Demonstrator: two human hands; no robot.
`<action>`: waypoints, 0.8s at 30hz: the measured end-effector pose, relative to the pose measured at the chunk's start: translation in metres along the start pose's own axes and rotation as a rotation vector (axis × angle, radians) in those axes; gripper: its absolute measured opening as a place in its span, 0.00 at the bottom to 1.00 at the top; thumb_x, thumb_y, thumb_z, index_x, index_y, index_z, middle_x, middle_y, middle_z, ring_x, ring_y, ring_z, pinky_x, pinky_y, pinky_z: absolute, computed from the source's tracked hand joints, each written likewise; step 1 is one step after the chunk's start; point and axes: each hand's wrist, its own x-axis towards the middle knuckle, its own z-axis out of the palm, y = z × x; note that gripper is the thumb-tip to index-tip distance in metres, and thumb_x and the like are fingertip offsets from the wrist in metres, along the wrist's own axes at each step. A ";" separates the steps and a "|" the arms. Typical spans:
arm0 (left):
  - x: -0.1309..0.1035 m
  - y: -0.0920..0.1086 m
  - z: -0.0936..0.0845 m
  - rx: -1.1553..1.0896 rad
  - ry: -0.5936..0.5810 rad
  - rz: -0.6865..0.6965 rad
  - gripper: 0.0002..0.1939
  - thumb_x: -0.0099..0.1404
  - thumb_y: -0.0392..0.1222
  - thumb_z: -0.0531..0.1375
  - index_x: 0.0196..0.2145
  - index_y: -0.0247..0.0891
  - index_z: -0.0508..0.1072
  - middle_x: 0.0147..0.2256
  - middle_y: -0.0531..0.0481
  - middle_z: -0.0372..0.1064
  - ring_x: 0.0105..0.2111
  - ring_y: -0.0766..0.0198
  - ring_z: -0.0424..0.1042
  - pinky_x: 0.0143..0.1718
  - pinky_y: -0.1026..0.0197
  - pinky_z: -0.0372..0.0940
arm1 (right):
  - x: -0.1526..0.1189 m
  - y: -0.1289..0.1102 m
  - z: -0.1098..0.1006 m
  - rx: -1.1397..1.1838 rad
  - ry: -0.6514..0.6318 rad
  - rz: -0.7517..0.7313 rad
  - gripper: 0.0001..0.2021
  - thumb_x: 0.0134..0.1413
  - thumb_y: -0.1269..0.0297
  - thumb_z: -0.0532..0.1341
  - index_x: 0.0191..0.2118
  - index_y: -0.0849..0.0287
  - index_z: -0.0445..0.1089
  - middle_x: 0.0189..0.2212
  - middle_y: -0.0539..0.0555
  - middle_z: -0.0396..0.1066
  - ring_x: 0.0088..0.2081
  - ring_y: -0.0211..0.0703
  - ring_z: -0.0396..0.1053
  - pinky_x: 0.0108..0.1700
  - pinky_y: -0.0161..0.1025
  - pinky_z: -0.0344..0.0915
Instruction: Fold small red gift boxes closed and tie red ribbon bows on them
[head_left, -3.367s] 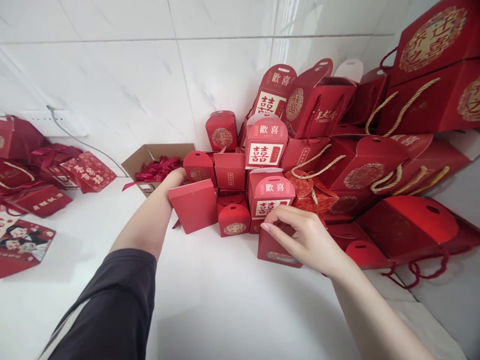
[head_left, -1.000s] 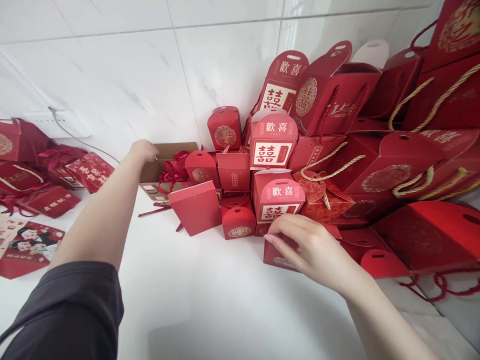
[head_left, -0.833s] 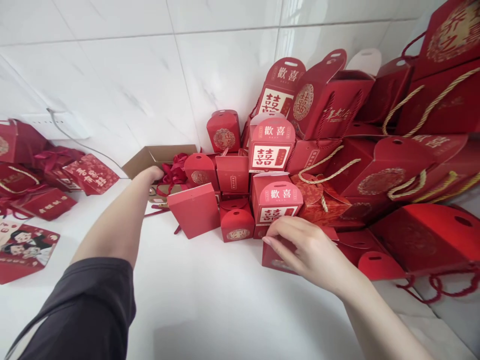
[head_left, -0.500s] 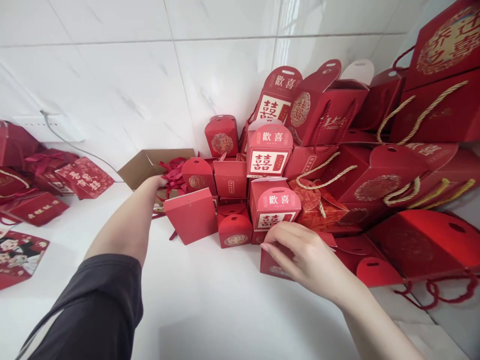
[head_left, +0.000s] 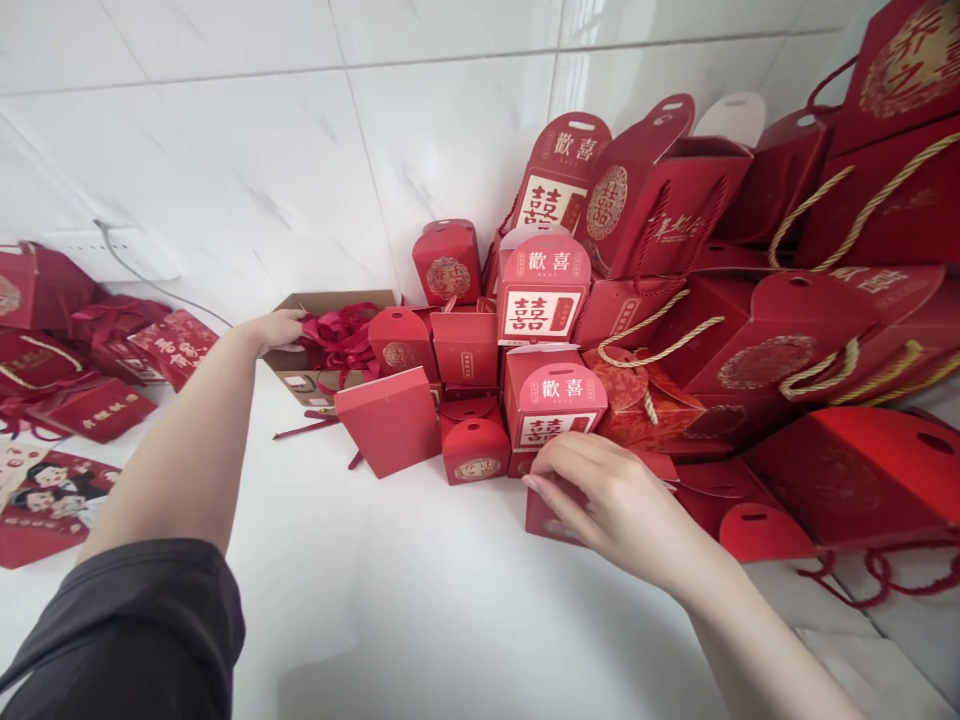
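Observation:
My left hand (head_left: 279,328) reaches over the left side of an open cardboard box (head_left: 341,297) against the wall; its fingertips are partly hidden at the box. Inside the box, just right of the fingers, lies a heap of dark red ribbons (head_left: 341,335). My right hand (head_left: 600,490) hovers at a small red gift box (head_left: 541,512) lying low at the front of the pile, and covers part of it. Thumb and forefinger bend together at their tips; whether anything thin is between them I cannot make out.
Stacked red gift boxes, some with rope handles (head_left: 667,330), fill the right side. A plain red box (head_left: 390,425) leans before the cardboard box. More red boxes (head_left: 94,408) and a card with cartoon figures (head_left: 52,495) lie left. A cable (head_left: 154,290) runs from a wall socket.
My left hand has drawn back from the ribbons to the cardboard box's left side. My right hand stays by the small red box. The view has shifted slightly.

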 end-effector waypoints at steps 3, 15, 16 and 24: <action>-0.007 0.001 -0.013 -0.131 -0.031 -0.056 0.16 0.68 0.45 0.58 0.50 0.34 0.70 0.47 0.44 0.69 0.43 0.60 0.72 0.43 0.53 0.71 | -0.001 0.000 0.001 -0.017 -0.001 -0.010 0.08 0.66 0.67 0.53 0.34 0.58 0.65 0.31 0.55 0.69 0.34 0.44 0.65 0.40 0.42 0.64; -0.063 0.007 -0.007 -0.471 -0.056 0.189 0.25 0.56 0.35 0.55 0.52 0.30 0.73 0.40 0.42 0.77 0.45 0.57 0.73 0.51 0.57 0.69 | -0.004 -0.003 0.000 -0.065 -0.029 -0.021 0.09 0.66 0.67 0.53 0.33 0.59 0.65 0.31 0.55 0.69 0.34 0.45 0.66 0.40 0.43 0.63; -0.066 0.006 -0.007 -0.459 -0.068 0.195 0.24 0.56 0.35 0.55 0.51 0.29 0.73 0.41 0.41 0.77 0.46 0.56 0.73 0.51 0.56 0.69 | -0.004 -0.003 0.000 -0.068 -0.032 -0.024 0.09 0.66 0.67 0.53 0.33 0.59 0.65 0.31 0.55 0.69 0.34 0.45 0.65 0.40 0.43 0.62; -0.081 0.007 -0.005 -0.172 0.064 0.246 0.15 0.63 0.36 0.56 0.44 0.27 0.76 0.37 0.42 0.78 0.37 0.60 0.74 0.45 0.57 0.69 | -0.006 -0.005 0.001 -0.107 -0.027 -0.039 0.09 0.66 0.66 0.53 0.33 0.59 0.65 0.30 0.54 0.68 0.34 0.45 0.65 0.40 0.42 0.62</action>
